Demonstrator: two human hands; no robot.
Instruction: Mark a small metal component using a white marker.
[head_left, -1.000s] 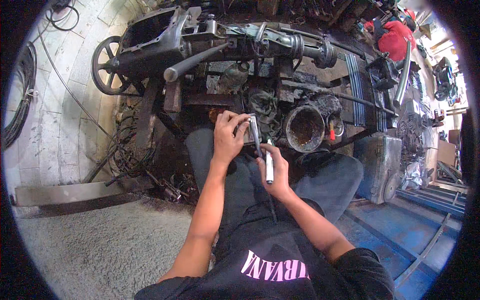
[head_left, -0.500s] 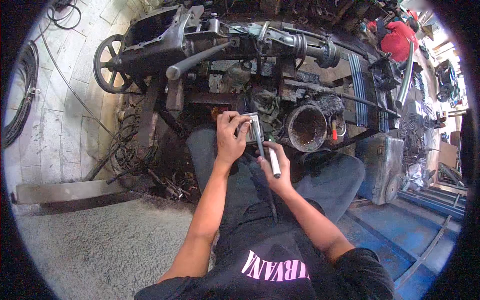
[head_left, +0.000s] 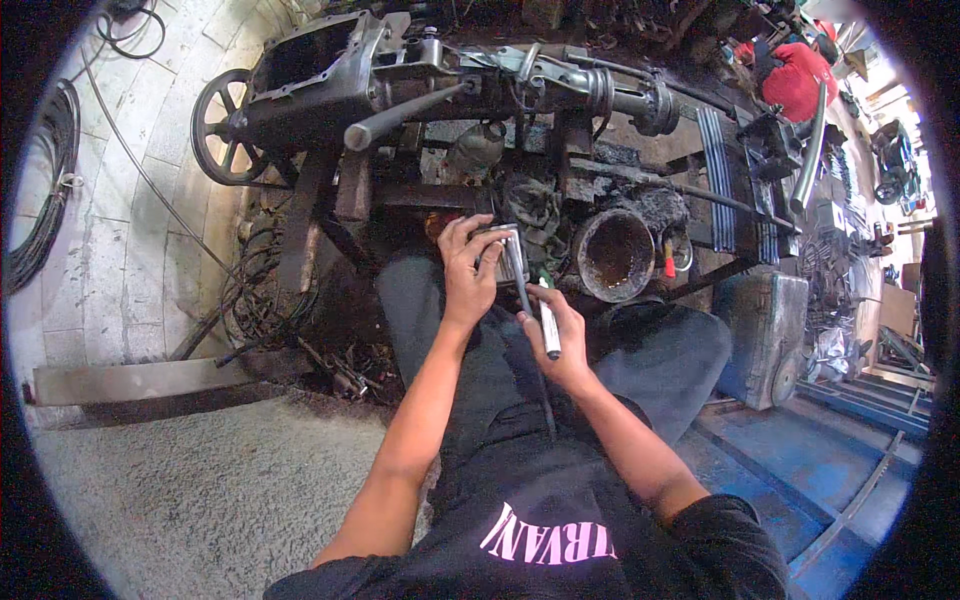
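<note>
My left hand (head_left: 466, 268) grips a small shiny metal part (head_left: 503, 247) above my lap. My right hand (head_left: 563, 335) holds a white-handled tool (head_left: 549, 328) with a thin dark shaft. The shaft's tip points up and touches the metal part. Both hands sit close together, just in front of a rusty round metal cylinder (head_left: 614, 254). My legs in dark trousers lie under the hands.
A greasy machine with a long housing (head_left: 420, 80) and a spoked wheel (head_left: 222, 128) stands ahead. Coiled cables (head_left: 40, 200) lie on the tiled floor at left. A metal box (head_left: 765, 335) and blue flooring are at right. A person in red (head_left: 795, 75) is far back.
Both hands shifted slightly; the right hand with the tool dropped a little lower while the tip stays at the metal part.
</note>
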